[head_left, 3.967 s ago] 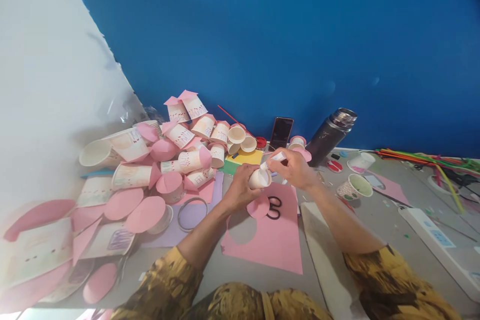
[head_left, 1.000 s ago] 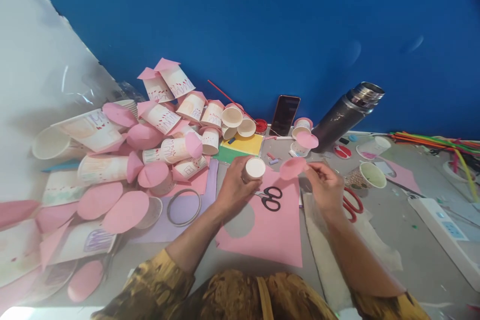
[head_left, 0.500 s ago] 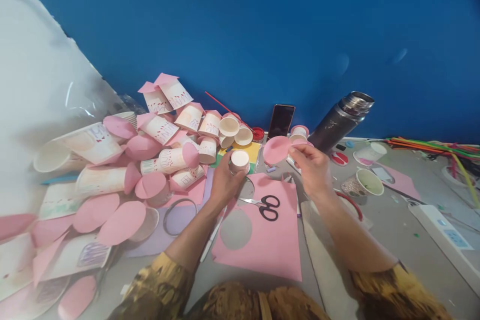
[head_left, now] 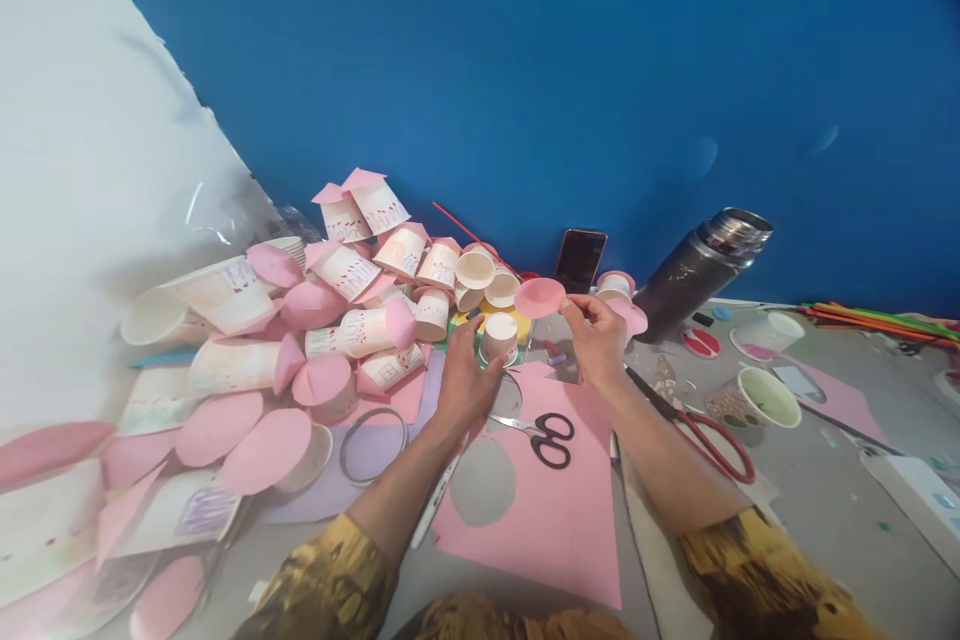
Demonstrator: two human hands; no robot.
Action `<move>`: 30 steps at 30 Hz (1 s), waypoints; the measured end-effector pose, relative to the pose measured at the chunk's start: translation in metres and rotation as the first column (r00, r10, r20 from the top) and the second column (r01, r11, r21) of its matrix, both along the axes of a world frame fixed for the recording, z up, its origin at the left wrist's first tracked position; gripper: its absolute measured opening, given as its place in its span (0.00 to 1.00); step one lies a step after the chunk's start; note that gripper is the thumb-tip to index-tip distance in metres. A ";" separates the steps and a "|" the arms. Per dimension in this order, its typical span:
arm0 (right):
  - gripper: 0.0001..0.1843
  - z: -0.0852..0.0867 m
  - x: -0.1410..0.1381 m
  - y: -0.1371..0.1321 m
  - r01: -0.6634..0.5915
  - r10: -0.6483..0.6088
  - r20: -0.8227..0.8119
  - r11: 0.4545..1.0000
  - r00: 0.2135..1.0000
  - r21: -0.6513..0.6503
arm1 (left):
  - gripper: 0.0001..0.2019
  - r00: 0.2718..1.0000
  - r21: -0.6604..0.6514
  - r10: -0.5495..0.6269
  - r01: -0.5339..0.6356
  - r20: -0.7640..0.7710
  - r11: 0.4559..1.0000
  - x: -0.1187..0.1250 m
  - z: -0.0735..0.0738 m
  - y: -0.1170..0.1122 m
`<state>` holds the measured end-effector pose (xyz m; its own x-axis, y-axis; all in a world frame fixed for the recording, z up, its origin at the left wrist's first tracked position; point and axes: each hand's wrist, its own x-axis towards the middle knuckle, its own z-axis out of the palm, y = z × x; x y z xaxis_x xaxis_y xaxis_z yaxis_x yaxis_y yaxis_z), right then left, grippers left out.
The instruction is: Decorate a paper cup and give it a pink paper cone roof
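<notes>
My left hand [head_left: 463,382] grips a small upside-down white paper cup [head_left: 499,336] standing on the table. My right hand [head_left: 598,337] pinches a pink paper cone [head_left: 539,297] and holds it just above and to the right of the cup. Below the hands lies a pink paper sheet [head_left: 547,530] with a round hole cut out of it. Black-handled scissors [head_left: 544,435] rest on that sheet.
A heap of paper cups with pink cone tops [head_left: 330,320] fills the left side. A phone [head_left: 581,260] and a dark steel flask [head_left: 694,270] lean against the blue wall. Red scissors [head_left: 701,430], a green-lined cup [head_left: 757,398] and coloured sticks [head_left: 877,318] are at the right.
Four seconds ago my right hand held a glue tube at the cup. It then picked up the pink cone and has brought it over the cup, which my left hand set down farther forward.
</notes>
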<state>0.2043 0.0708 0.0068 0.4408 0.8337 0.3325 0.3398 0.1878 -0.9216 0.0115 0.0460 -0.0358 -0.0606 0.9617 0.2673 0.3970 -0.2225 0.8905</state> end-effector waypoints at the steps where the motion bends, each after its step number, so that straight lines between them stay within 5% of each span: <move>1: 0.15 0.002 -0.001 0.003 -0.003 0.003 0.009 1.000 1.000 0.014 | 0.27 0.999 -0.015 0.036 -0.035 0.025 0.999 0.000 0.006 -0.002; 4: 0.13 0.009 -0.008 0.005 -0.032 0.030 0.036 0.997 0.999 0.068 | 0.16 0.960 -0.121 0.117 -0.089 0.254 0.989 -0.002 0.026 -0.006; 7: 0.11 0.015 -0.020 -0.006 -0.101 0.086 0.102 0.983 0.991 0.153 | 0.15 0.844 -0.310 0.085 0.099 0.530 0.946 -0.010 0.045 -0.007; 11: 0.09 0.012 -0.027 -0.022 -0.262 0.144 0.342 0.907 0.929 0.329 | 0.14 0.422 -0.410 0.198 0.503 0.885 0.761 -0.023 0.062 -0.007; 13: 0.07 0.009 -0.025 -0.025 -0.319 0.145 0.418 0.867 0.897 0.384 | 0.12 0.343 -0.414 0.256 0.551 0.904 0.724 -0.027 0.065 -0.008; 17: 0.07 0.006 -0.020 -0.024 -0.393 0.136 0.505 0.804 0.852 0.446 | 0.07 0.357 -0.439 0.274 0.554 0.893 0.708 -0.029 0.062 -0.007; 20: 0.08 0.005 -0.017 -0.021 -0.405 0.157 0.509 0.810 0.846 0.423 | 0.08 0.383 -0.437 0.253 0.536 0.888 0.722 -0.027 0.056 -0.006; 24: 0.10 -0.006 -0.013 -0.014 -0.344 0.299 0.267 0.928 0.916 0.140 | 0.14 0.425 -0.393 0.183 0.480 0.886 0.785 -0.022 0.049 -0.003; 26: 0.14 -0.015 -0.011 -0.008 -0.344 0.345 0.114 0.939 0.932 -0.023 | 0.16 0.454 -0.374 0.150 0.458 0.879 0.807 -0.020 0.046 -0.001; 30: 0.24 -0.027 -0.009 0.002 -0.372 0.375 0.004 0.922 0.927 -0.107 | 0.19 0.509 -0.377 0.128 0.424 0.851 0.824 -0.017 0.034 0.006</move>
